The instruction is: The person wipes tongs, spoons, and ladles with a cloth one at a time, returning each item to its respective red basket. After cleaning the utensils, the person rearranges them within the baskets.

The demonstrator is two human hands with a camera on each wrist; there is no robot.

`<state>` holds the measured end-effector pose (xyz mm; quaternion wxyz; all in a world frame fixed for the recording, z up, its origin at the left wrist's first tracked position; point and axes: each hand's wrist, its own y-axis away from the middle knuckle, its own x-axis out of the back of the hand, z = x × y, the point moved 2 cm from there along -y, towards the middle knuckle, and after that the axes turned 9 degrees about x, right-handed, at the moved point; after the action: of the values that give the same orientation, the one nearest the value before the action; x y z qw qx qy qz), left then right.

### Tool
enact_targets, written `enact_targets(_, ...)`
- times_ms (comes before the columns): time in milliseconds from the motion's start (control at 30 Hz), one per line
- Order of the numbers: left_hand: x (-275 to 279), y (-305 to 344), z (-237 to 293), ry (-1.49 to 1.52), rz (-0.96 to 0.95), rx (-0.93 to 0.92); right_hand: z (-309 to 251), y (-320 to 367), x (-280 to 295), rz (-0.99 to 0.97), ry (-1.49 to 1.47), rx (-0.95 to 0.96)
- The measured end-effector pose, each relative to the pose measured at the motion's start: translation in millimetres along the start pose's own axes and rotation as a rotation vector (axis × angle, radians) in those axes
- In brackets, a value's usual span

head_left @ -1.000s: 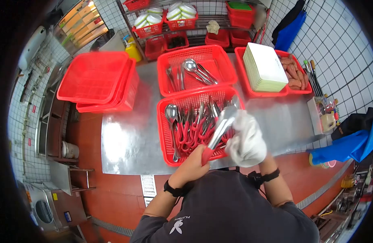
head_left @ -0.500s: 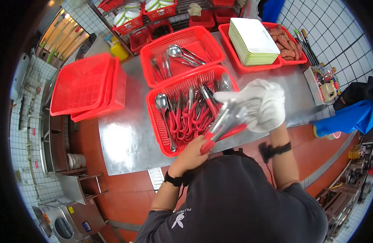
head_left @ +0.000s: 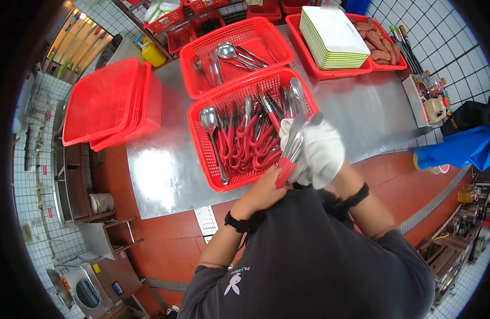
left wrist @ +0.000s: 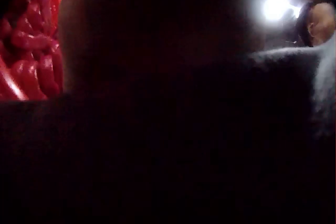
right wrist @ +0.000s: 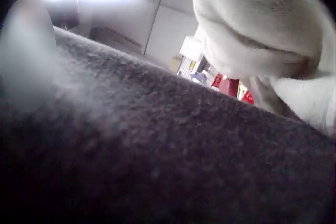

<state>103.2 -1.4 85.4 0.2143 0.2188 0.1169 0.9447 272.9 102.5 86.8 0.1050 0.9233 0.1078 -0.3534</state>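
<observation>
In the head view, my bare left hand (head_left: 267,192) grips red-handled metal tongs (head_left: 286,171) near the front edge of the lower red basket (head_left: 200,154). White fabric, seemingly a glove, covers my right hand (head_left: 324,154), which holds around the metal part of the tongs; its finger details are partly hidden. Inside that basket lie several red-handled tongs (head_left: 247,141) and a large spoon (head_left: 208,118). The left wrist view is mostly dark, with red handles (left wrist: 34,50) at its left. Dark cloth fills much of the right wrist view, below the white fabric (right wrist: 257,29).
Behind the lower basket, another red basket (head_left: 189,69) holds spoons and other metal utensils. Stacked red baskets (head_left: 104,101) stand left on the metal table (head_left: 160,183). At the back right are stacked white plates (head_left: 335,37) and a basket of brownish pieces (head_left: 380,45).
My gloved right hand moved right, away from the tongs' tips, then came back left around their metal part. My left hand still grips the handles. The head view has shifted.
</observation>
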Motion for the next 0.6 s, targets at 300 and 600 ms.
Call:
enact_targets(300,23.7,50.5,-48.7,-0.029,0.194,0.095,-152.7,40.9,68.4,0.105,2.234,1.046)
enact_targets(600,46.9,20.7,-38.2,0.010,0.440,0.251,-52.1,24.2,254.6,0.332,2.137,-0.234)
